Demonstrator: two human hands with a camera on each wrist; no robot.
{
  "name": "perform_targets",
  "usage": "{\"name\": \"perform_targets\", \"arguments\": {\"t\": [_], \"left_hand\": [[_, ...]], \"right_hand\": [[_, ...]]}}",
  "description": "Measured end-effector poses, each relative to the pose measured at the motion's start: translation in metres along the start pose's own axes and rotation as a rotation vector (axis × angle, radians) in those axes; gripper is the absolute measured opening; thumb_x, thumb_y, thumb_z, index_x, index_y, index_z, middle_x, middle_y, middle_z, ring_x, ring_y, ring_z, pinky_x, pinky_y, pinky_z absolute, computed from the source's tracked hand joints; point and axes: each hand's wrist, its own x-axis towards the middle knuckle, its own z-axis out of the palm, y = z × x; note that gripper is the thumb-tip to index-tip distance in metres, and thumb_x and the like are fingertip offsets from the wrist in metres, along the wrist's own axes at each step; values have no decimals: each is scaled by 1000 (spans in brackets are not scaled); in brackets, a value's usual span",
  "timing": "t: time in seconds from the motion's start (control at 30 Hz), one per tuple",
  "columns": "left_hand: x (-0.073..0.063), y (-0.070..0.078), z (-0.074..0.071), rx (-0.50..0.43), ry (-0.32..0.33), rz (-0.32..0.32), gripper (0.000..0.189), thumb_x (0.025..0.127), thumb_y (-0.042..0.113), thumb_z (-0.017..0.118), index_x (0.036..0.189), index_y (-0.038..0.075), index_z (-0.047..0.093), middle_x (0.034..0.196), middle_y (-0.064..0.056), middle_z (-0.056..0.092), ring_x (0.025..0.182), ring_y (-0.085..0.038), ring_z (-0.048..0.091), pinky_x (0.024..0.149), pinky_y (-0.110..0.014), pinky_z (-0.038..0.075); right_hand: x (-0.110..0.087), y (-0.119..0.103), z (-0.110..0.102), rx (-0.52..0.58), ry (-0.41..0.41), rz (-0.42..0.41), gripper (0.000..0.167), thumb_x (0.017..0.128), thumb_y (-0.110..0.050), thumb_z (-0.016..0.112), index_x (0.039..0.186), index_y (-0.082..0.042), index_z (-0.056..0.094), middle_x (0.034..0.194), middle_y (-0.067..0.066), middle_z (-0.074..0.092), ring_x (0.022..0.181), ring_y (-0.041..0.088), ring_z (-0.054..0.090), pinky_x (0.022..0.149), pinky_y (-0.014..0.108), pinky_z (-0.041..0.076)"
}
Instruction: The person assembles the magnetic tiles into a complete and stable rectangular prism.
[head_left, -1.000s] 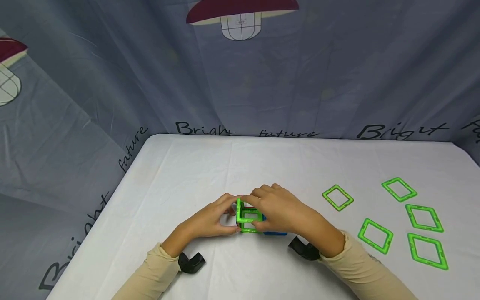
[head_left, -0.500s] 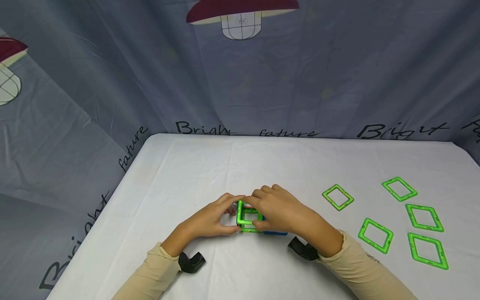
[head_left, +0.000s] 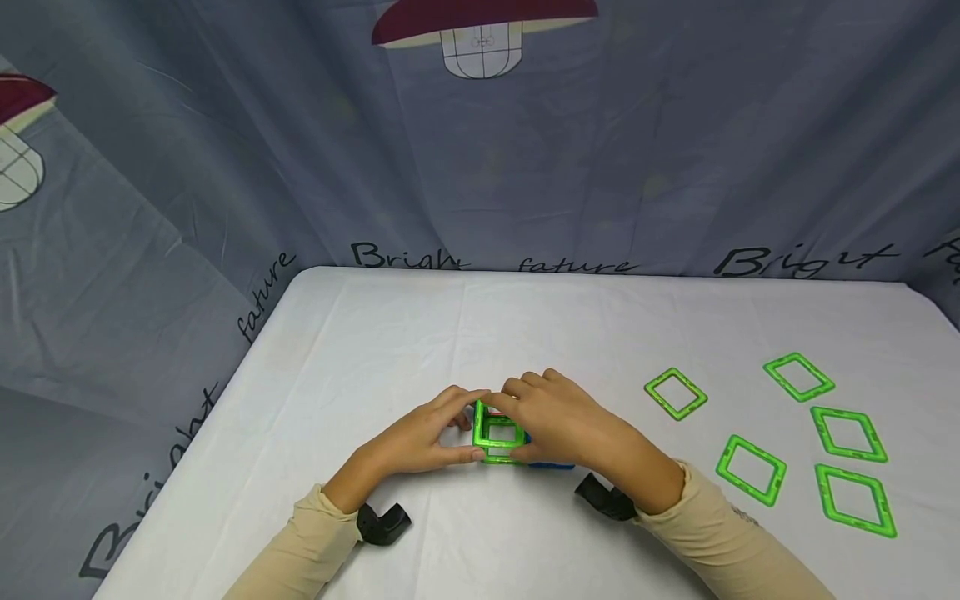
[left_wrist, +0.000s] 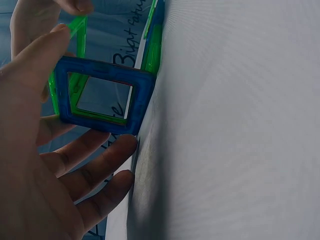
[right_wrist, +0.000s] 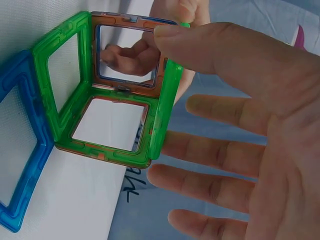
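Observation:
Green, blue and brownish magnetic tiles form a small box. A green square tile (head_left: 501, 444) lies across its top. My left hand (head_left: 420, 437) holds this tile from the left, thumb at the near corner and index finger at the far one. From the right, my right hand (head_left: 558, 417) grips it with thumb and index finger; its other fingers extend beyond the box in the right wrist view. A blue tile (left_wrist: 100, 67) forms the left wall, and a green one (right_wrist: 46, 87) forms the base. Another blue tile (head_left: 552, 467) lies flat beside the box, partly hidden by my right hand.
Several loose green square tiles lie flat on the white tabletop (head_left: 360, 350) at the right, the nearest being one tile (head_left: 752, 472) beyond my right forearm. Black wrist mounts (head_left: 384, 527) hang under both wrists. A grey printed curtain (head_left: 480, 183) closes off the back and left.
The top tile has settled slightly lower on the box. My left index finger and thumb have shifted a little right onto its corners. My right thumb has slid slightly right.

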Motion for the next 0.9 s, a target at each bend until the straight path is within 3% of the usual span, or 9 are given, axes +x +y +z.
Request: {"name": "perform_targets", "arguments": {"t": [0.3,0.5,0.9], "left_hand": [[0,0,-1,3,-2,-4,65,85,44,60,140,21,33,111,7,47,93,-5,55,82,-28,45],[0,2,-2,-2,-3,-16,73,83,47,60,142,19,28,111,6,48,95,-4,55,83,-30,45],[0,3,-2,28,10,-2,67,84,48,59,140,27,31,109,9,46,91,-4,53,78,-27,44]], "right_hand": [[1,2,0,55,-26,-16,60,71,-37,75,123,-17,53,101,0,58,88,15,55,78,34,45],[1,3,-1,84,-53,-2,63,71,-39,76,125,-16,52,107,2,58,94,17,56,80,36,45],[-5,12,-3,141,-44,53,67,69,-43,76,127,-18,52,117,4,58,103,21,56,82,39,46]]}}
